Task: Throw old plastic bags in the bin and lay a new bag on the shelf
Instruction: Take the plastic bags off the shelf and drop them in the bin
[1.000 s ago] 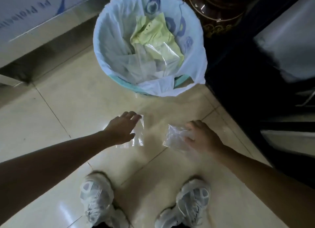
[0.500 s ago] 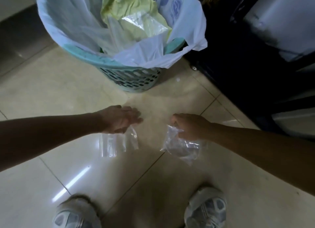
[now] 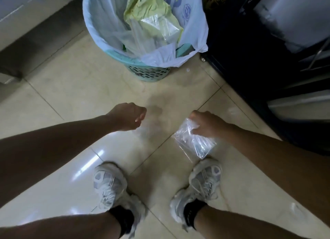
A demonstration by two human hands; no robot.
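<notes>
A teal lattice bin (image 3: 148, 73) lined with a white printed bag (image 3: 189, 47) stands on the tiled floor ahead of me. Inside it lie a yellow-green bag (image 3: 151, 11) and clear plastic bags (image 3: 160, 27). My right hand (image 3: 209, 124) is closed on a crumpled clear plastic bag (image 3: 194, 144) that hangs below it, above my right shoe. My left hand (image 3: 127, 116) is curled into a fist, and a faint blurred clear bag (image 3: 150, 129) trails from it. Both hands hover low over the floor, short of the bin.
A dark cabinet (image 3: 250, 63) with a grey covered object (image 3: 294, 17) on it stands close on the right, touching the bin's side. A steel-fronted unit (image 3: 30, 29) runs along the left. My two white shoes (image 3: 110, 185) stand on the glossy tiles.
Both hands have lifted off the floor and drawn back toward me, each with a clear bag. The view has tilted down and my shoes and legs show again.
</notes>
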